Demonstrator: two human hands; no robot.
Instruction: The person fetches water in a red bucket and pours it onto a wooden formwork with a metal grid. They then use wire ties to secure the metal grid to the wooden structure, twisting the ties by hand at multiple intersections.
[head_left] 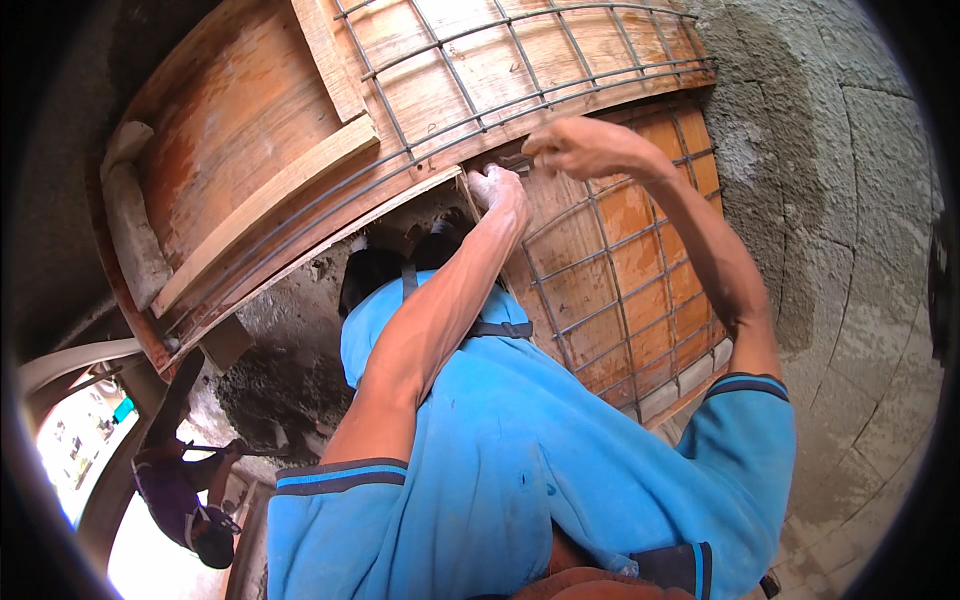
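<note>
Head view: left hand [497, 187] is curled at the edge of the upper wooden panel [425, 96], top middle of the frame; can't tell if it's pinching anything. Right hand [568, 148] is just beside it, fingers bent, grip also unclear. One steel grid [440, 43] sits over that panel, another over the lower panel [565, 245], right of centre.

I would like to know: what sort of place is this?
Probably a construction site: wooden boards, metal bar grids and a rough, cement-like grey surface suggest it.
</note>
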